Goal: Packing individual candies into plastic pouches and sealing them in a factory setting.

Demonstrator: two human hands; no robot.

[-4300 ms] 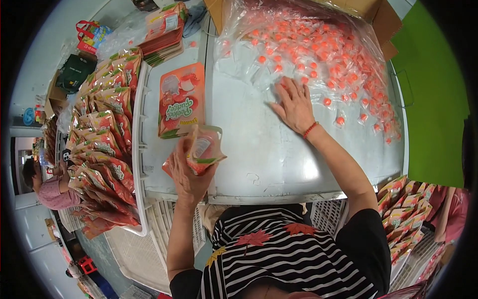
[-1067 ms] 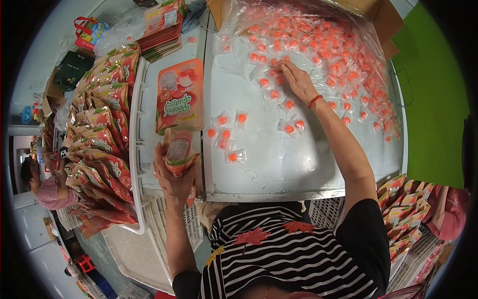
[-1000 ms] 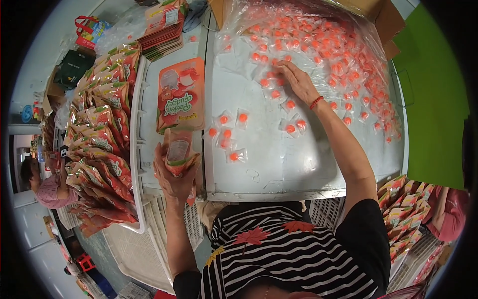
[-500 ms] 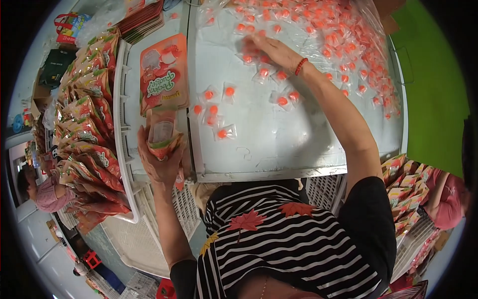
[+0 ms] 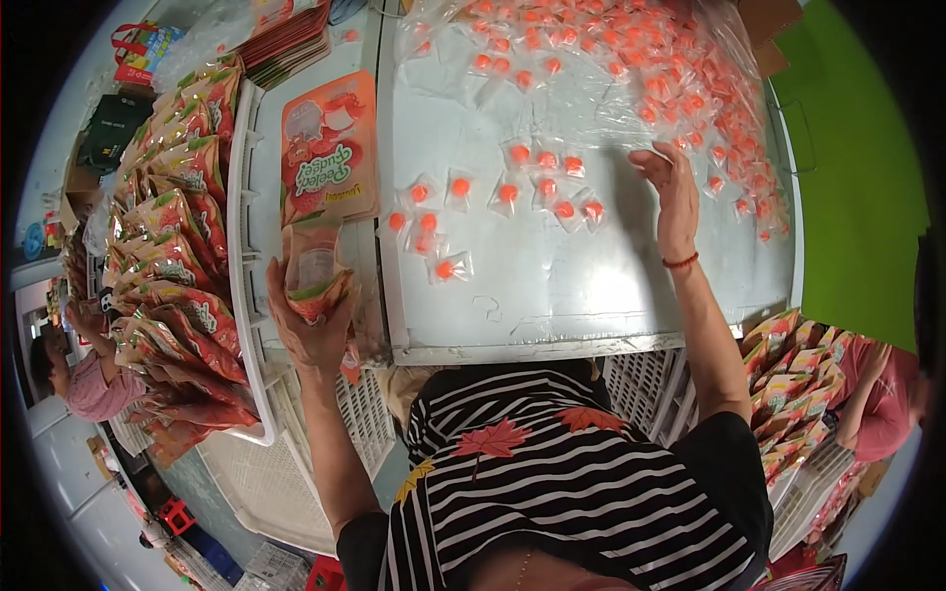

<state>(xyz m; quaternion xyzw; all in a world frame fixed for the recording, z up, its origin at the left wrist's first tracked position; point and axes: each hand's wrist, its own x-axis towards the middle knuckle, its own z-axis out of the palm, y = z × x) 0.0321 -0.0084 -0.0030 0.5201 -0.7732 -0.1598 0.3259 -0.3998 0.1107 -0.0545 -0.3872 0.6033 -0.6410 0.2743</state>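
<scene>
My left hand [image 5: 313, 330] is wrapped round the lower part of a printed stand-up pouch [image 5: 318, 295]. Its mouth gapes, and a clear window shows in its side. Just beyond it lies a flat stack of the same orange-red pouches [image 5: 330, 148]. My right hand [image 5: 672, 202] is over the pale table, fingers apart and slightly bent, with nothing visible in it. Left of that hand lies a loose group of clear-wrapped orange-red candies [image 5: 547, 187]. Another small group of wrapped candies [image 5: 426, 222] is closer to the pouch.
A big heap of wrapped candies [image 5: 690, 98] on clear plastic film covers the table's far right. Filled pouches [image 5: 182, 236] stand in a white crate [image 5: 239, 197] at left. Another crate of pouches [image 5: 798, 384] stands at right, by a person in pink [image 5: 877, 404].
My right hand has moved right and nearer, away from the candies it was over. Several candies now lie nearer, in a loose group mid-table. My left hand keeps hold of the pouch.
</scene>
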